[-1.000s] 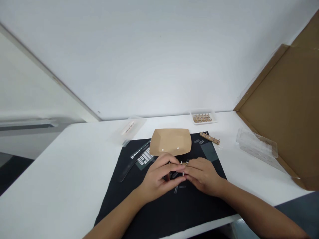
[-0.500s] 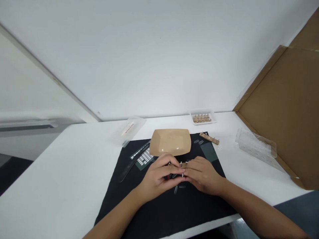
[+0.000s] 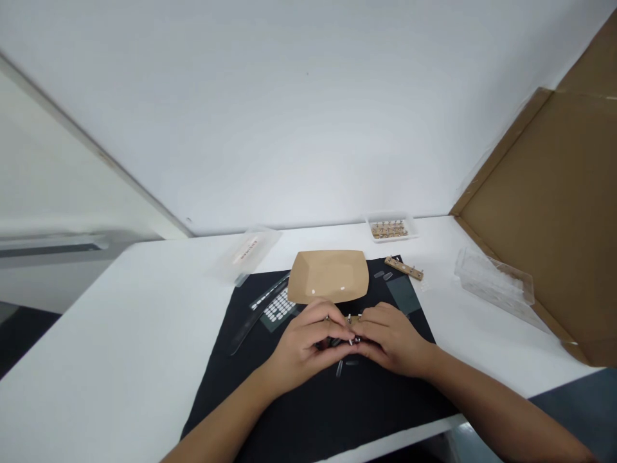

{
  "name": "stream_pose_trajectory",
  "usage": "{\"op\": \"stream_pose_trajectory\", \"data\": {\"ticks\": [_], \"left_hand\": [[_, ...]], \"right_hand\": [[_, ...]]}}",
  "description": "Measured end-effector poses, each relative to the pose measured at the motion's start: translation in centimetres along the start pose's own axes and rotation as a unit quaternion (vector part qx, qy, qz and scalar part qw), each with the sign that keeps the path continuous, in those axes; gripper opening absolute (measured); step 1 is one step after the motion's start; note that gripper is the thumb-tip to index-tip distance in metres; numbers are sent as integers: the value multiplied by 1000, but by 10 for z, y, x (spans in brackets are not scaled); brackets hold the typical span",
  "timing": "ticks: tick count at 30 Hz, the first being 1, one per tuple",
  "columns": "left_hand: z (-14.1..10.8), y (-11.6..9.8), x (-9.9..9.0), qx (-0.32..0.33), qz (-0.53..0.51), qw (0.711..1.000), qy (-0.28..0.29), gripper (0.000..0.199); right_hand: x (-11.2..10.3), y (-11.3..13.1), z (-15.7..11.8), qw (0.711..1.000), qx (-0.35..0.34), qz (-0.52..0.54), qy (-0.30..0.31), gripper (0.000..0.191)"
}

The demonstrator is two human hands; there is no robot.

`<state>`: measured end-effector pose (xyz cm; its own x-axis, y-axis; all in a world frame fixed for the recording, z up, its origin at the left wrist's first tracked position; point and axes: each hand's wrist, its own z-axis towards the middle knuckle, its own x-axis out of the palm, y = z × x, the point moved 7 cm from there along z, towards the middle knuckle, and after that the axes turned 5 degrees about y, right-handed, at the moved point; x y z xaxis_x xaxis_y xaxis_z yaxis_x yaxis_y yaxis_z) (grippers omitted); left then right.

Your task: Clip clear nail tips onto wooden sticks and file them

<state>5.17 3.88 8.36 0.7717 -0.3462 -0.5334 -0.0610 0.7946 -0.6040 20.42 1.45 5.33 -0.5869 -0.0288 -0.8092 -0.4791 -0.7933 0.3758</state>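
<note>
Over the black mat, my left hand (image 3: 308, 334) and my right hand (image 3: 393, 337) meet fingertip to fingertip, both closed in a pinch. Between them is a small metal pin (image 3: 351, 341) with a whitish end, partly covered by the fingers. Just behind the fingertips a wooden strip with upright metal pins (image 3: 355, 319) shows in part; my hands hide the rest of it. In front of the hands, clear false nail tips (image 3: 340, 368) lie on the mat. Something dark and reddish under my left fingers is too covered to name.
A brown paper tray (image 3: 332, 262) stands behind the hands. Left of it are a sheet of white adhesive tabs (image 3: 278, 307) and a black nail file (image 3: 247, 328). Another pinned strip (image 3: 405, 267), a tub of strips (image 3: 391, 229) and a clear plastic box (image 3: 496, 280) are at the right.
The small metal pin has tilted from upright between my fingertips, and the fingers have shifted slightly around it. The things on the table stay where they were.
</note>
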Motion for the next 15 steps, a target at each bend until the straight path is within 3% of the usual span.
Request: {"op": "stream_pose_trajectory", "data": {"ticks": [6,9,13,15], "left_hand": [[-3,1,0,-1,4,1000,-2,17],[-5,6,-1,-23,0,1000,-15,15],[-7,8,-2,-30,-7,999,-23,15],[-6,7,-2,-28,-6,999,-21,15]], "right_hand": [[-17,-15,2,999,44,12,25,43],[-41,-42,-4,988,140,-64,-2,37],[-74,-87,-27,931,284,-228,-35,38],[-82,-107,-41,896,345,-278,-18,37]]}}
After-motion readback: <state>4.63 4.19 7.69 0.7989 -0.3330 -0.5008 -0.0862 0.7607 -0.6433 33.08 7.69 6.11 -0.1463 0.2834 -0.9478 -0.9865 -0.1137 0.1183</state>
